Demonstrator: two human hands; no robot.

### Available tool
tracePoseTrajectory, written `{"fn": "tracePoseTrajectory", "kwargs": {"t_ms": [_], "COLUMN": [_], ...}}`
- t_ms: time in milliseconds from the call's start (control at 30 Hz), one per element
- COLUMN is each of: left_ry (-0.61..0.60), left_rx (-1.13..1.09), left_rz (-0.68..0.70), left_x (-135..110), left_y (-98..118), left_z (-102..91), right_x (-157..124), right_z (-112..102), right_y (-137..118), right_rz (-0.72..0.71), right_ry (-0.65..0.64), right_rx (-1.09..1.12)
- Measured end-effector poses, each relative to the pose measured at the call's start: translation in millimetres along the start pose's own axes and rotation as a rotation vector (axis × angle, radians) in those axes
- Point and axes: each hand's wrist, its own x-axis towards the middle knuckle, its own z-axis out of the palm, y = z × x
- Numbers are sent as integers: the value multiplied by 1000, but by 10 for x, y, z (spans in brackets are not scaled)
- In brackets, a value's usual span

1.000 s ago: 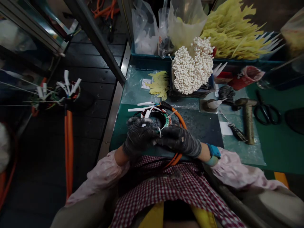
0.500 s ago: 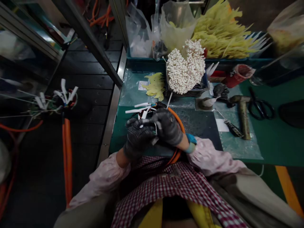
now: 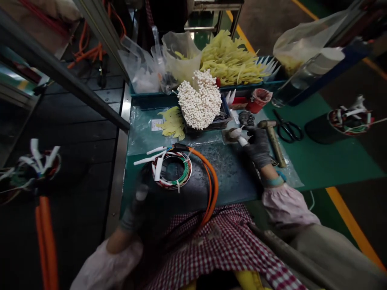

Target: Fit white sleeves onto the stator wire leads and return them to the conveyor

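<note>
A wound motor ring (image 3: 172, 171) with white sleeves and green and red windings lies on the dark mat (image 3: 236, 177). A thick orange cable (image 3: 211, 185) curves from it toward my lap. My left hand (image 3: 140, 199), in a dark glove, sits at the ring's left edge and is blurred. My right hand (image 3: 256, 145), also in a dark glove, reaches to the right of the ring. Its fingertips are closed round a small white pointed piece (image 3: 241, 139) on a little dish.
Behind the ring stand a bundle of white-tipped sticks (image 3: 199, 98), yellow strips (image 3: 229, 60) in a blue tray, loose yellow pieces (image 3: 172, 123) and plastic bags (image 3: 142, 72). A hammer (image 3: 273, 139), scissors (image 3: 288, 129) and a red cup (image 3: 258, 100) lie right. Other wound rings sit far right (image 3: 347, 119) and left (image 3: 33, 167).
Both hands have left the top of the ring. The right hand moved right to the white pointed piece, the left dropped to the ring's left edge. The view tilted up and right.
</note>
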Motion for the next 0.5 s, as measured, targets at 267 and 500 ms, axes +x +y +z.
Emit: {"fn": "tracePoseTrajectory", "kwargs": {"t_ms": [267, 500], "left_ry": [59, 47], "left_rx": [-105, 137], "left_rz": [-168, -51], "left_x": [634, 706], "left_y": [356, 169], "left_z": [416, 265], "right_x": [186, -997], "right_z": [-7, -273], "right_y": [-115, -1217], "right_rz": [-14, -246], "right_ry": [-136, -466], "right_rx": [-72, 113]}}
